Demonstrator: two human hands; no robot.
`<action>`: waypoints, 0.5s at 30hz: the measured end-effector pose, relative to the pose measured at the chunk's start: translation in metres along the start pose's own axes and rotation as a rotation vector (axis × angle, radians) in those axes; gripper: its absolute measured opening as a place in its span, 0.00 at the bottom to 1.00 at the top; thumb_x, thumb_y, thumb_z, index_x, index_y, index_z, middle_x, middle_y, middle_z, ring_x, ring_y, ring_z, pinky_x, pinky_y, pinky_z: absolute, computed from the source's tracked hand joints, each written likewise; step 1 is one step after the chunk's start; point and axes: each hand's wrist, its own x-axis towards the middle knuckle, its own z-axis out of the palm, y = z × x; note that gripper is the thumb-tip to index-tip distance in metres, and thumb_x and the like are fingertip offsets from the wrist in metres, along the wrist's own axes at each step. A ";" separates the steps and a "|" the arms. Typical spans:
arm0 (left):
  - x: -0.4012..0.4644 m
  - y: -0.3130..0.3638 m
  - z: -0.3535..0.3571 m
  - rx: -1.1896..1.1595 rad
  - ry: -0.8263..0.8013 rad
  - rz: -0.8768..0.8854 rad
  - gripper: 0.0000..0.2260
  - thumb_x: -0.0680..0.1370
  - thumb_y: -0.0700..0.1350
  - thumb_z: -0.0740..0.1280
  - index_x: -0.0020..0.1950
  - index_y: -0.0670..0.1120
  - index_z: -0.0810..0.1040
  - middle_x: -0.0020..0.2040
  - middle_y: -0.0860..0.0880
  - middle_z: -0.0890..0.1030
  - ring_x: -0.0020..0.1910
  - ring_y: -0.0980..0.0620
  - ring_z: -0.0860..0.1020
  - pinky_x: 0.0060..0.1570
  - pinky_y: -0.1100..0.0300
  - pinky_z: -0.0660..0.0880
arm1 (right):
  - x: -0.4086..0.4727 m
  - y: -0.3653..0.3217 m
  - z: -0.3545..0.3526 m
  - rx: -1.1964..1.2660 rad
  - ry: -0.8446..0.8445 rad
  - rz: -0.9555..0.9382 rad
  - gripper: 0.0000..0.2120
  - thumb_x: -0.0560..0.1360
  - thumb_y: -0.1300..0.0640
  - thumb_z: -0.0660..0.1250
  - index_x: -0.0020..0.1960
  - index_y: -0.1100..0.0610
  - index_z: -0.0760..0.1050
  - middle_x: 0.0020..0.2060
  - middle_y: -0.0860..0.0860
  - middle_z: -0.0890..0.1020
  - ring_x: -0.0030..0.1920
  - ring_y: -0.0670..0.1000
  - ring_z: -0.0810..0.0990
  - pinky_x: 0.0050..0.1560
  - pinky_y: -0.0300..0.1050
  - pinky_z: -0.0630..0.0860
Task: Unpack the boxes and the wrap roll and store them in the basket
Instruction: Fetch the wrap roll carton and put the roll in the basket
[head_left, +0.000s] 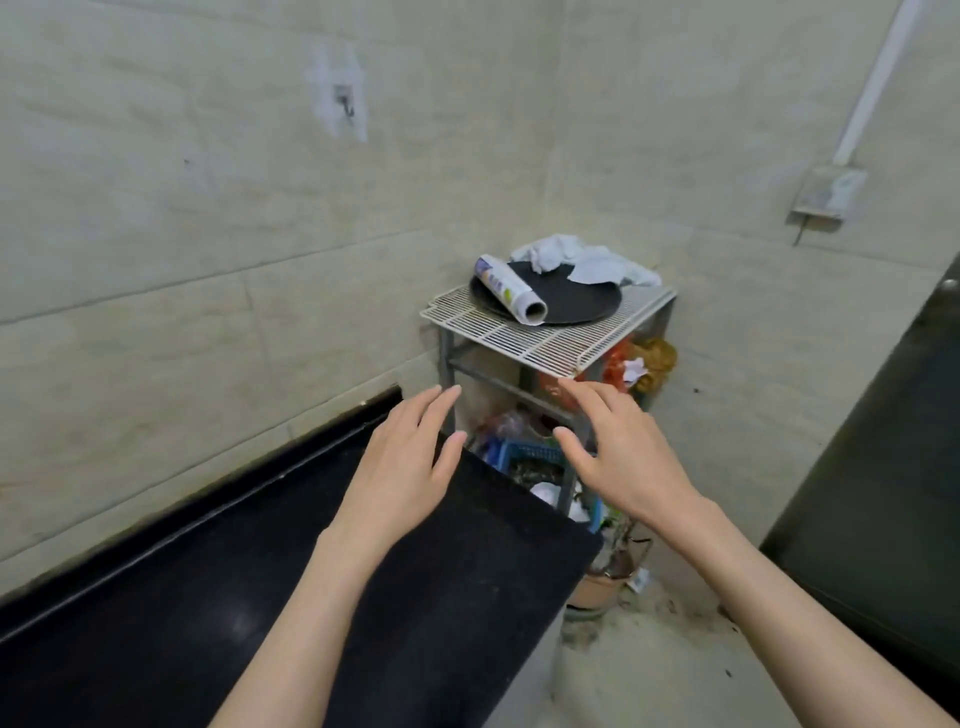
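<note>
Hands are held out in front, palms down, fingers spread, nothing gripped. Left hand (402, 462) is seen over the far end of the black countertop (218, 613), right hand (618, 457) beyond the counter's edge, in front of the metal rack (550, 343). The two hands are apart, with a clear gap between them; whether either touches a surface cannot be told.

Wrap roll (511, 291) is laid on its side on the rack's top, resting partly on a black round plate (571, 301) and partly on the white wire grid. Its open tube end is turned toward the camera; printed paper is wrapped around it. White crumpled cloths (576, 260) are piled at the back of the plate, against the tiled wall corner.

Blue basket (524, 454) is seen on a lower level of the rack, partly hidden by the right hand and the counter corner; its contents are cluttered and cannot be made out. Orange and brown bags (639, 364) are seen under the grid on the rack's right side. A clay-coloured pot (597, 587) is set on the floor near the rack's foot. A dark cabinet or appliance (893, 467) is seen at the right edge. Boxes cannot be identified in view.
</note>
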 end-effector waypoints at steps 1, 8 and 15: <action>0.015 0.006 0.014 -0.011 -0.021 0.014 0.22 0.79 0.51 0.56 0.73 0.49 0.59 0.73 0.48 0.65 0.72 0.52 0.61 0.70 0.56 0.59 | 0.008 0.017 -0.002 -0.011 -0.008 0.017 0.25 0.76 0.48 0.59 0.72 0.52 0.60 0.67 0.52 0.70 0.65 0.55 0.70 0.63 0.54 0.70; 0.115 0.012 0.094 -0.031 -0.111 0.028 0.23 0.79 0.52 0.56 0.73 0.49 0.59 0.73 0.47 0.65 0.72 0.50 0.62 0.70 0.53 0.61 | 0.072 0.110 0.011 0.002 -0.006 0.076 0.25 0.77 0.48 0.59 0.72 0.52 0.60 0.67 0.53 0.71 0.66 0.55 0.69 0.63 0.53 0.69; 0.208 -0.032 0.163 -0.038 -0.176 -0.083 0.22 0.79 0.51 0.56 0.73 0.47 0.60 0.72 0.46 0.65 0.70 0.47 0.64 0.70 0.52 0.63 | 0.182 0.183 0.045 -0.006 -0.047 0.046 0.24 0.77 0.48 0.58 0.71 0.53 0.62 0.67 0.54 0.72 0.66 0.55 0.69 0.65 0.52 0.68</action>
